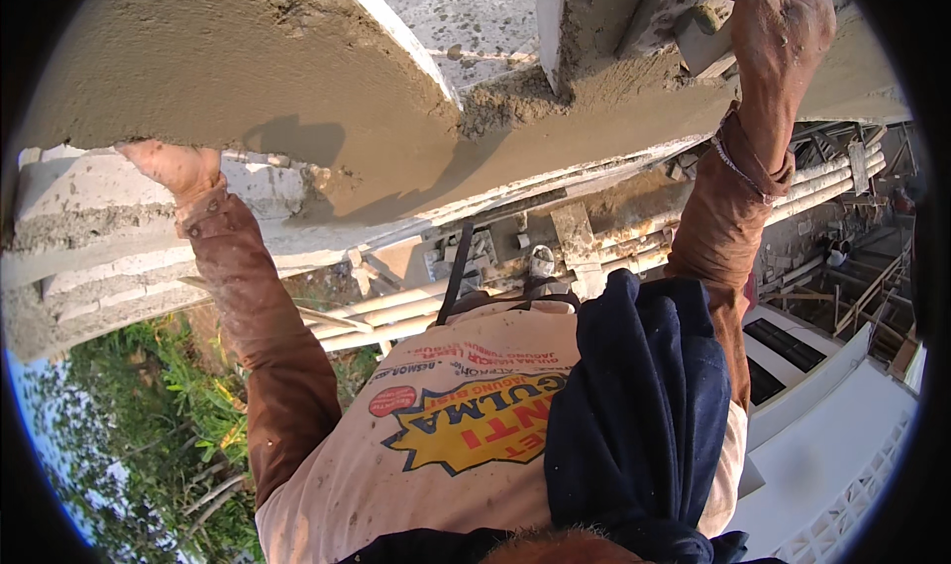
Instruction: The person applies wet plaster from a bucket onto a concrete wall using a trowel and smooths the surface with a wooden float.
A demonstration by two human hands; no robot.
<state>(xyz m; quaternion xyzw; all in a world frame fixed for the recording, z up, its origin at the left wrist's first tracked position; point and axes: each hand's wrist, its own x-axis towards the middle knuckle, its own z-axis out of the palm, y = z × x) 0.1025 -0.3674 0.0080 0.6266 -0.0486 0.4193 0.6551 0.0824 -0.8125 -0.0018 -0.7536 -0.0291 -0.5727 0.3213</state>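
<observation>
Wet grey-brown mortar coats the wall in front of me. At the far left, my left hand is at the lower edge of this coat; its fingers are hidden by the edge. High on the right, my right hand has its fingers curled round something greyish. That thing is mostly cut off by the picture's rim, so its kind is unclear. Just left of the hand is a pale block-like piece smeared with mortar. Two pale upright strips frame a speckled grey surface between the mortared parts.
Below the ledge there is a deep drop. Bamboo poles and planks of a scaffold cross beneath me, with a foot on it. Green trees stand lower left, a white roof lower right. A dark cloth hangs over my shirt.
</observation>
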